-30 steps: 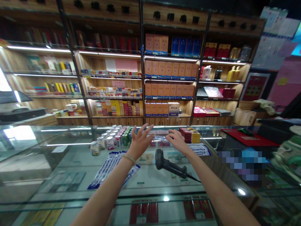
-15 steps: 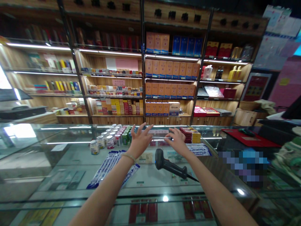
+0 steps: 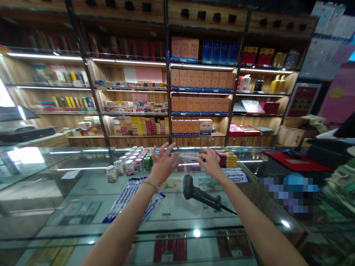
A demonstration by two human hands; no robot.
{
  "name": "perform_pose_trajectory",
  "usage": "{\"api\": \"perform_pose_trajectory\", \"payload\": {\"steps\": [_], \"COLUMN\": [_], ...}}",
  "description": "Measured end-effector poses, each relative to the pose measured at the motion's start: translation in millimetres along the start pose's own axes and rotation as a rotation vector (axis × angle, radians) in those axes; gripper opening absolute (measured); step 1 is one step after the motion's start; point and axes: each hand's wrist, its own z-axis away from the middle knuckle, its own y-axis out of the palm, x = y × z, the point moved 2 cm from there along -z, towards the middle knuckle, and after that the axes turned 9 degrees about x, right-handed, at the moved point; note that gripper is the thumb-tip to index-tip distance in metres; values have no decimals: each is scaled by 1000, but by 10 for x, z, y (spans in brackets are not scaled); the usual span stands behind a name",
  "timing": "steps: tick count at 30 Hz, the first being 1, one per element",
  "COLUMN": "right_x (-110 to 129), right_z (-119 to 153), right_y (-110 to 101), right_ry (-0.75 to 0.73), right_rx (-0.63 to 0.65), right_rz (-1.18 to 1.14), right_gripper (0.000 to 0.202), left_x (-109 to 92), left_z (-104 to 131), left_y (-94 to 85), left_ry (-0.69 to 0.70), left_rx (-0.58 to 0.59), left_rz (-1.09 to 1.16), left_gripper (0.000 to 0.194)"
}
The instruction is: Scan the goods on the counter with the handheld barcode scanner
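My left hand point(image 3: 163, 166) and my right hand point(image 3: 209, 161) are raised over the glass counter. Between them runs a narrow pale strip point(image 3: 188, 159), its ends at the thumbs and index fingers, which look pinched on it. The left hand's other fingers fan upward. What the strip is I cannot make out. Below the hands lies a black handheld barcode scanner point(image 3: 201, 195) with a cable. Blue-and-white long packets point(image 3: 124, 199) lie partly behind my left forearm. Small jars and tubs point(image 3: 130, 166) stand to the left, while red-and-yellow packs point(image 3: 229, 159) are stacked beside my right hand.
The glass display counter point(image 3: 83, 184) stretches across the front. More blue-and-white packets point(image 3: 237, 175) lie at the right, near a red mat point(image 3: 294, 161). Lit wooden shelves behind hold orange boxes point(image 3: 199, 106), cigarette packs and bottles. A monitor point(image 3: 16, 112) stands far left.
Both hands have shifted slightly, the left a little leftward and the right a little rightward. The pale strip between them now shows broader and more clearly. The scanner stays in place.
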Motion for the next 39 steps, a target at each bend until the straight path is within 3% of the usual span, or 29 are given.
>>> {"api": "perform_pose_trajectory", "payload": {"steps": [5, 14, 23, 29, 33, 39], "right_x": [-4, -30, -146, -129, -19, 235], "right_z": [-5, -27, -51, -11, 156, 695], "right_y": [-2, -3, -81, -19, -43, 108], "right_ry": [15, 2, 64, 112, 104, -53], "right_rx": [19, 57, 70, 21, -117, -131], "right_rz": [8, 40, 40, 112, 154, 286], "right_gripper": [16, 19, 19, 20, 43, 32], "left_x": [-15, -200, -364, -335, -236, -169], "left_z": [8, -6, -60, -11, 61, 116], "left_y": [9, 81, 321, 440, 480, 469], "left_ry": [11, 12, -77, -107, -145, -231], "left_rx": [-19, -55, -73, -107, -143, -105], "left_rz": [-12, -8, 47, 58, 41, 30], "left_gripper": [38, 29, 29, 28, 26, 25]}}
